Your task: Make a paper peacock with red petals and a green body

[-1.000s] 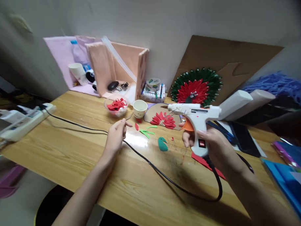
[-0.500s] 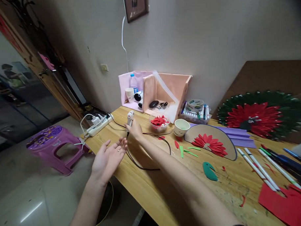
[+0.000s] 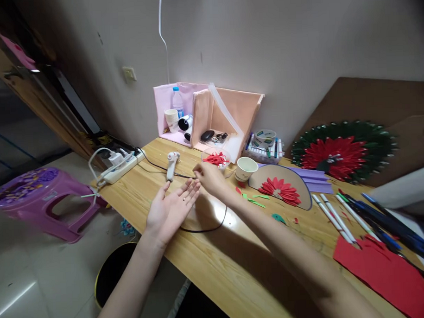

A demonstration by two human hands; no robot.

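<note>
The white glue gun [image 3: 171,164] lies on the wooden table [image 3: 215,261] at the far left, its black cord [image 3: 203,228] looping toward me. My right hand [image 3: 210,178] hovers just right of the gun, fingers loosely curled, holding nothing I can see. My left hand [image 3: 171,210] is held palm up above the table's near edge, fingers stretched out and empty. A clear bowl of red paper petals [image 3: 216,158] and a paper cup [image 3: 246,169] stand just beyond my right hand.
A power strip [image 3: 120,163] sits at the table's left end. Pink and peach boxes [image 3: 227,114] stand against the wall. A half-round card with red petals [image 3: 281,190], a green-red fan [image 3: 340,151], glue sticks [image 3: 334,216], red paper [image 3: 383,269], a purple stool [image 3: 39,202], a bin [image 3: 113,273].
My right hand has let go of the glue gun, which now lies on the table, and pulled back to the right. My left hand stays palm up. The view shifted slightly.
</note>
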